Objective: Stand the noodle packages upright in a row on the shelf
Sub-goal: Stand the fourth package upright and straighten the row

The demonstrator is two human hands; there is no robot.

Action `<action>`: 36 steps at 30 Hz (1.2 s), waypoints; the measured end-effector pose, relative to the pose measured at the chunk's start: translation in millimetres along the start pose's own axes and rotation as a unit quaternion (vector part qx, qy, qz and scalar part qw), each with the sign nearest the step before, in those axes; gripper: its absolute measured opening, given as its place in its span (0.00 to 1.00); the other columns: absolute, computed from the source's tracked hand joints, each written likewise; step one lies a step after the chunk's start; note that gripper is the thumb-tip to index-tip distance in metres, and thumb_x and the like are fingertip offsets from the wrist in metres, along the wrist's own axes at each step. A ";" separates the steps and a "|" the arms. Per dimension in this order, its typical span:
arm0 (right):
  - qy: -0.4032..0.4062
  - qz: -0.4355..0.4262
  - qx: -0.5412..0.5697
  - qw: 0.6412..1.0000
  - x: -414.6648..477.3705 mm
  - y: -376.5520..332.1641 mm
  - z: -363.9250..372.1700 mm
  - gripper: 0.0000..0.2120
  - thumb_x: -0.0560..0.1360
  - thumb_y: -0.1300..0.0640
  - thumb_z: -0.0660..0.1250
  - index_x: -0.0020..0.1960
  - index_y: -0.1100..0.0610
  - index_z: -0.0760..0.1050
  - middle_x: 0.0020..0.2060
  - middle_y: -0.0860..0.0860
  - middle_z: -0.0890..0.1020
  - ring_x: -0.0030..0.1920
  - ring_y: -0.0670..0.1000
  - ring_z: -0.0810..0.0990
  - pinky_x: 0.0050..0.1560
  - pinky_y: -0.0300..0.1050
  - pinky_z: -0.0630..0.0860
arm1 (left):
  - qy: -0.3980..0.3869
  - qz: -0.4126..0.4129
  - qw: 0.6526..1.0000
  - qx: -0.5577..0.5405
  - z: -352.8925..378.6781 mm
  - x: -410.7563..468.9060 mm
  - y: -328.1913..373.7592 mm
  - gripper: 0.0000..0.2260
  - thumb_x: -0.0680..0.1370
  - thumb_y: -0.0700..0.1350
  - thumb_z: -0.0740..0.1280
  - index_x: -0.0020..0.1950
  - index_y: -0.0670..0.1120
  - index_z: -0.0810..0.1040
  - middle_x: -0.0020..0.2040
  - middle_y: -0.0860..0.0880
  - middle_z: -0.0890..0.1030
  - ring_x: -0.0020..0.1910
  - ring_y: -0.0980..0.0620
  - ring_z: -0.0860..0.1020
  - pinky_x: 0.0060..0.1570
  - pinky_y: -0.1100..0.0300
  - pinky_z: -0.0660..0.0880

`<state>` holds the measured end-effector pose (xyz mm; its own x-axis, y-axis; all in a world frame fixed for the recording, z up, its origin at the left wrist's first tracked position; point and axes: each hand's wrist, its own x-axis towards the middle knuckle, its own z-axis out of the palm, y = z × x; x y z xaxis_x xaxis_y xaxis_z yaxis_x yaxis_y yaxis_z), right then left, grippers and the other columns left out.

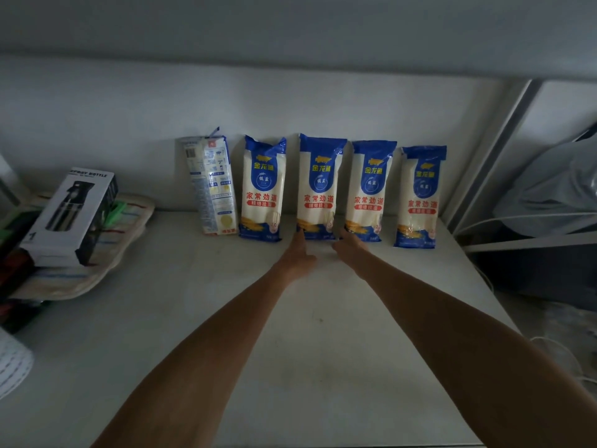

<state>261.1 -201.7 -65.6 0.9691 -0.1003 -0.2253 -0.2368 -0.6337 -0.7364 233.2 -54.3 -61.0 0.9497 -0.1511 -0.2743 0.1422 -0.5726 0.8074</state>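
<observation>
Both hands' fingers [298, 236] touch the middle noodle package's [319, 185] base, spread; bare shelf [290, 350] lies nearer.

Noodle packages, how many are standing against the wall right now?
5: the back-facing package far left, then four front-facing: second, middle between both hands, fourth, far right. None seems hidden.

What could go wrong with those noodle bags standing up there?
The middle package could tip if the left hand or right hand at its base nudges it. The packages stand close together, so one falling might knock its neighbours. The leftmost package faces backward and leans, so it may slide down.
</observation>
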 end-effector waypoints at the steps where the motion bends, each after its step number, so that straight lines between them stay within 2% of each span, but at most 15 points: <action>1: -0.001 0.000 -0.011 1.000 1.2 -0.9 0.2 0.20 0.79 0.63 0.57 0.71 0.55 0.67 0.50 0.54 0.74 0.46 0.51 0.74 0.43 0.42 0.71 | 0.009 -0.007 1.000 0.005 -3.1 -1.2 -0.4 0.38 0.78 0.36 0.62 0.83 0.50 0.46 0.81 0.45 0.57 0.66 0.44 0.75 0.40 0.63 0.74; 3: -0.002 -0.002 -0.022 1.000 1.9 -3.2 0.2 0.19 0.79 0.63 0.57 0.70 0.56 0.67 0.49 0.54 0.73 0.49 0.53 0.73 0.47 0.46 0.70 | 0.063 -0.015 0.997 0.033 -13.7 -4.5 -4.3 0.29 0.78 0.37 0.62 0.79 0.43 0.60 0.76 0.41 0.67 0.67 0.42 0.74 0.47 0.58 0.74; 5: 0.001 0.001 -0.020 1.000 0.2 -4.1 -0.4 0.17 0.79 0.64 0.56 0.67 0.58 0.69 0.43 0.51 0.72 0.47 0.53 0.73 0.46 0.45 0.70 | 0.171 -0.009 0.983 0.060 -28.2 -1.7 -15.7 0.16 0.78 0.38 0.63 0.65 0.37 0.74 0.63 0.37 0.77 0.59 0.40 0.78 0.46 0.54 0.75; 6: 0.011 0.004 -0.012 1.000 -1.2 -3.6 0.4 0.15 0.79 0.65 0.56 0.65 0.58 0.69 0.41 0.50 0.71 0.46 0.52 0.73 0.45 0.45 0.70 | 0.210 -0.010 0.976 0.055 -36.3 1.9 -23.3 0.13 0.77 0.39 0.64 0.61 0.36 0.76 0.58 0.37 0.79 0.56 0.39 0.79 0.45 0.53 0.75; 11: 0.104 -0.027 0.009 0.994 -18.1 -14.0 28.9 0.12 0.78 0.64 0.57 0.58 0.57 0.75 0.48 0.52 0.78 0.48 0.51 0.79 0.42 0.39 0.75 | 0.238 -0.077 0.968 -0.002 -73.3 6.7 -43.5 0.30 0.76 0.43 0.69 0.75 0.38 0.63 0.72 0.36 0.68 0.69 0.37 0.71 0.66 0.50 0.72; 14: -0.041 -0.046 0.073 0.995 -24.1 -32.9 59.5 0.16 0.78 0.64 0.61 0.65 0.57 0.76 0.55 0.54 0.80 0.50 0.49 0.79 0.48 0.41 0.79 | 0.195 -0.043 0.979 -0.046 -82.5 8.1 -54.9 0.24 0.73 0.37 0.67 0.69 0.41 0.72 0.63 0.40 0.78 0.64 0.39 0.77 0.56 0.52 0.74; 16: -0.127 -0.041 0.145 0.980 -29.0 -51.6 78.0 0.22 0.77 0.66 0.62 0.71 0.59 0.70 0.53 0.55 0.78 0.51 0.50 0.77 0.57 0.48 0.79 | 0.170 -0.026 0.982 -0.078 -84.4 11.3 -60.5 0.24 0.71 0.32 0.66 0.67 0.41 0.73 0.59 0.39 0.80 0.60 0.40 0.79 0.52 0.51 0.76; 17: -0.148 -0.025 0.202 0.968 -31.6 -61.8 86.6 0.24 0.77 0.69 0.61 0.72 0.60 0.68 0.50 0.55 0.77 0.49 0.51 0.78 0.56 0.48 0.78 | 0.163 -0.025 0.982 -0.092 -85.1 12.8 -61.4 0.26 0.71 0.30 0.66 0.69 0.41 0.71 0.60 0.40 0.80 0.60 0.41 0.79 0.53 0.50 0.77; 19: -0.149 0.017 0.283 0.947 -30.7 -78.6 100.4 0.26 0.76 0.72 0.59 0.73 0.59 0.65 0.44 0.54 0.75 0.45 0.52 0.77 0.53 0.47 0.77 | 0.144 -0.011 0.979 -0.144 -84.4 14.7 -61.4 0.30 0.71 0.27 0.68 0.72 0.41 0.69 0.63 0.45 0.78 0.61 0.46 0.78 0.60 0.48 0.77; 21: -0.131 0.024 0.291 0.947 -28.8 -88.6 108.2 0.28 0.75 0.73 0.57 0.73 0.58 0.65 0.46 0.56 0.75 0.48 0.54 0.75 0.54 0.47 0.76 | 0.132 0.015 0.972 -0.196 -83.1 25.0 -68.2 0.32 0.69 0.28 0.71 0.72 0.44 0.71 0.62 0.44 0.81 0.61 0.45 0.80 0.63 0.43 0.77; 24: -0.128 0.019 0.296 0.946 -34.0 -88.1 106.4 0.23 0.74 0.74 0.56 0.67 0.63 0.70 0.46 0.56 0.76 0.46 0.52 0.75 0.48 0.42 0.74 | 0.102 -0.003 0.970 -0.222 -88.7 33.6 -75.1 0.27 0.71 0.39 0.72 0.69 0.44 0.72 0.60 0.38 0.80 0.58 0.41 0.80 0.60 0.45 0.78; 26: -0.126 0.024 0.306 0.943 -32.5 -85.7 100.1 0.20 0.75 0.75 0.56 0.63 0.62 0.72 0.44 0.54 0.76 0.41 0.48 0.74 0.42 0.38 0.72 | 0.082 -0.019 0.977 -0.197 -93.4 23.0 -67.1 0.19 0.76 0.35 0.67 0.67 0.42 0.71 0.59 0.34 0.77 0.53 0.42 0.79 0.52 0.51 0.78; 29: -0.113 0.030 0.309 0.944 -21.8 -90.8 93.2 0.20 0.75 0.73 0.57 0.65 0.63 0.71 0.47 0.57 0.75 0.42 0.50 0.72 0.46 0.42 0.71 | 0.096 -0.031 0.995 -0.019 -89.8 19.7 -68.0 0.31 0.75 0.30 0.64 0.76 0.43 0.61 0.63 0.37 0.75 0.53 0.43 0.77 0.40 0.58 0.75; 33: -0.113 0.039 0.235 0.965 -13.1 -99.5 101.3 0.22 0.73 0.70 0.61 0.66 0.61 0.70 0.58 0.61 0.77 0.59 0.59 0.76 0.66 0.54 0.72 | 0.100 -0.038 0.994 -0.002 -87.8 22.8 -67.0 0.36 0.74 0.31 0.64 0.80 0.42 0.55 0.67 0.38 0.73 0.59 0.40 0.78 0.49 0.48 0.78; 36: -0.110 0.031 0.226 0.967 4.7 -94.5 111.2 0.24 0.72 0.69 0.62 0.68 0.60 0.69 0.62 0.62 0.76 0.65 0.62 0.73 0.69 0.58 0.69 | 0.096 -0.045 0.994 0.003 -91.3 27.6 -69.0 0.32 0.75 0.31 0.64 0.78 0.41 0.59 0.65 0.38 0.74 0.55 0.43 0.76 0.47 0.52 0.76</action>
<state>280.4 -57.0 -68.0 0.9257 0.0690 -0.3718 -0.3484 -0.2264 -0.9096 275.1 54.6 -76.6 0.9692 0.0574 -0.2393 0.2274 -0.5810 0.7815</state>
